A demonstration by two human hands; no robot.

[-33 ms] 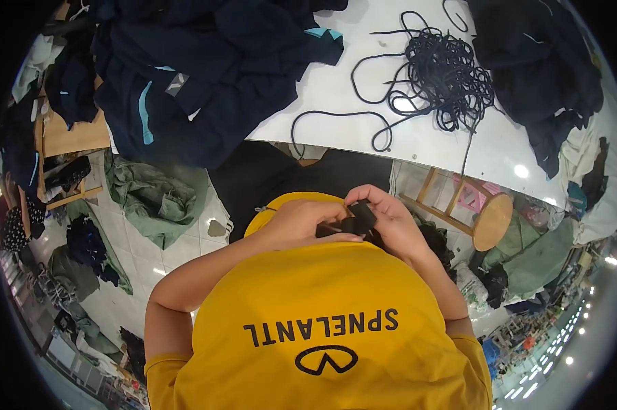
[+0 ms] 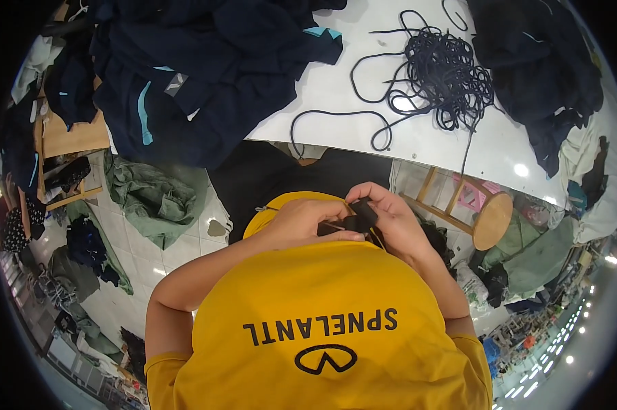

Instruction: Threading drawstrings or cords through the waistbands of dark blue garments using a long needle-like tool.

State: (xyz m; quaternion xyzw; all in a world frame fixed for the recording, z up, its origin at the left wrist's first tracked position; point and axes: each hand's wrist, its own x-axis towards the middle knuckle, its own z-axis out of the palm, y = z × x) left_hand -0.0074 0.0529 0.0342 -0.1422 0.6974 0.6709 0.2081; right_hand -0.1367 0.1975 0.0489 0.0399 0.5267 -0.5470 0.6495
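Close against the front of my yellow shirt (image 2: 322,287), both hands are drawn together around a small black piece (image 2: 365,213). It looks like a band or a folded strip, but its exact kind cannot be made out. My left hand (image 2: 307,217) is closed on its left part, with the fingers bent inward. On the other side, my right hand (image 2: 392,217) pinches the upper right part between thumb and fingers. Parts of the piece are hidden behind the fingers.
A white table (image 2: 343,89) stands ahead, bearing dark navy garments (image 2: 199,75) and a tangled heap of dark cord (image 2: 448,78). One cord end hangs over the table edge. A wooden stool (image 2: 493,220) is at the right; green cloth (image 2: 158,195) lies at the left.
The black piece has shifted very slightly between my hands, and my right fingers have moved a little with it. Everything else looks the same.
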